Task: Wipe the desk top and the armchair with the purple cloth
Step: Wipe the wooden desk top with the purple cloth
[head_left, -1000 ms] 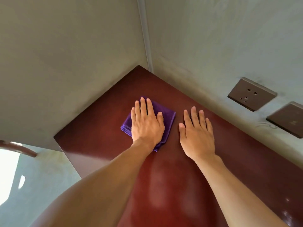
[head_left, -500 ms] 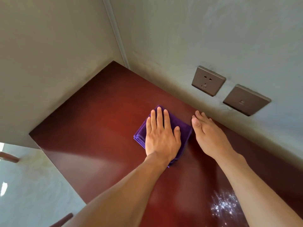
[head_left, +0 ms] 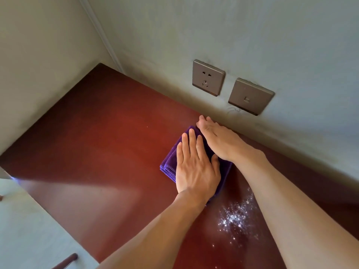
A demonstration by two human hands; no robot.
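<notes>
A folded purple cloth (head_left: 169, 163) lies on the dark red desk top (head_left: 101, 144), close to the back wall. My left hand (head_left: 196, 167) presses flat on the cloth with straight fingers. My right hand (head_left: 217, 138) lies with straight fingers on the cloth's far right part, its fingertips near the wall. White powder (head_left: 236, 218) is scattered on the desk between my two forearms. Of the armchair only a dark wooden piece (head_left: 66, 261) shows at the bottom left.
Two grey wall plates hang just above the desk: a socket (head_left: 208, 77) and a switch plate (head_left: 251, 96). Walls close the desk at the left and back, meeting in a corner (head_left: 103, 65). Pale floor (head_left: 29, 230) lies beyond the desk's left front edge.
The cloth under my left hand has slid right along the desk, away from the corner toward the wall plates. My right hand has moved onto the cloth's far edge. The powder patch has come into view.
</notes>
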